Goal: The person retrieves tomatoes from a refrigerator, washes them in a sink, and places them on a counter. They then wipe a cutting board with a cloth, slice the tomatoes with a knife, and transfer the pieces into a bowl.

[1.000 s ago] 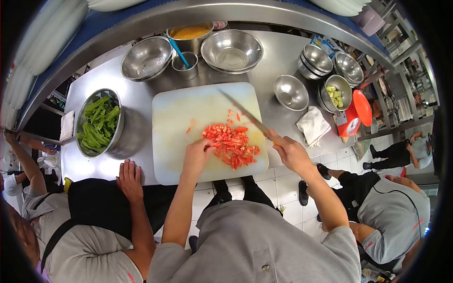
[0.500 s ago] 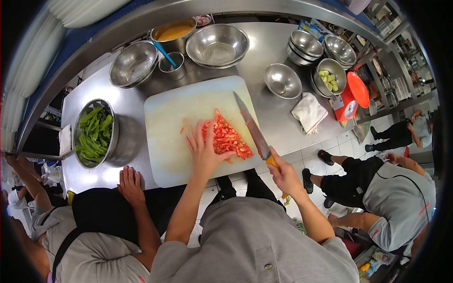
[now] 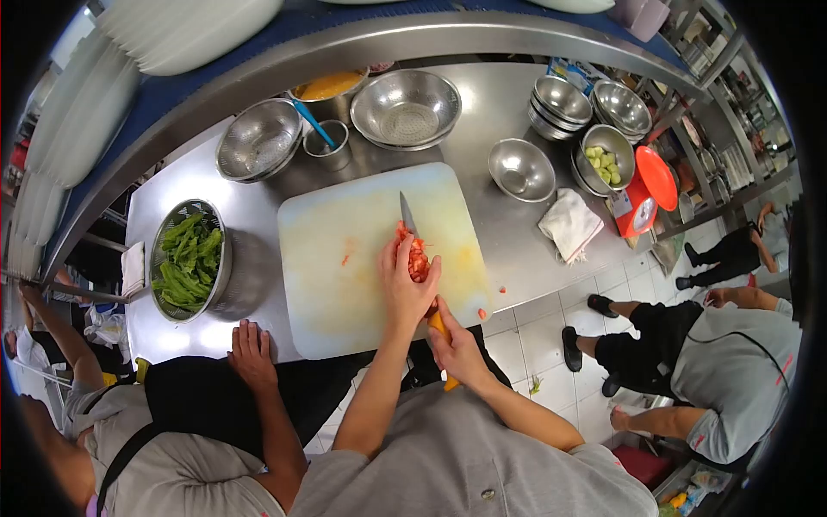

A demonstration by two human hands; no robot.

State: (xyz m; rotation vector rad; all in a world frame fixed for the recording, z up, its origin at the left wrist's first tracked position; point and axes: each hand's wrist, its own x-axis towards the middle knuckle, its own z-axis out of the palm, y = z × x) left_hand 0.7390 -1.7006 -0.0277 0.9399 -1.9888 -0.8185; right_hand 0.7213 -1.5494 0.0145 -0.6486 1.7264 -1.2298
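Observation:
The pale cutting board (image 3: 323, 233) lies at the front of the steel table. My left hand (image 3: 405, 289) cups a pile of chopped tomato (image 3: 419, 260) on the board, fingers curved around it and pressing it against the flat of a knife (image 3: 407, 211). My right hand (image 3: 459, 355) is wrapped around the knife's orange handle at the board's near edge. Most of the blade is hidden behind the tomato and my left hand; only its tip end shows. A few red bits lie left of the pile and near the board's right corner.
A colander of green vegetables (image 3: 189, 263) stands left. Behind the board are steel colanders (image 3: 407, 108) and a small pot (image 3: 327, 146). To the right sit a bowl (image 3: 521, 171), a cloth (image 3: 570, 226) and a red scale (image 3: 637, 214). A co-worker's hand (image 3: 252, 355) rests at the table's front edge.
The spread tomato has been gathered into a compact pile between my left hand and the blade. My right hand and the knife have moved left, and my left hand has closed in.

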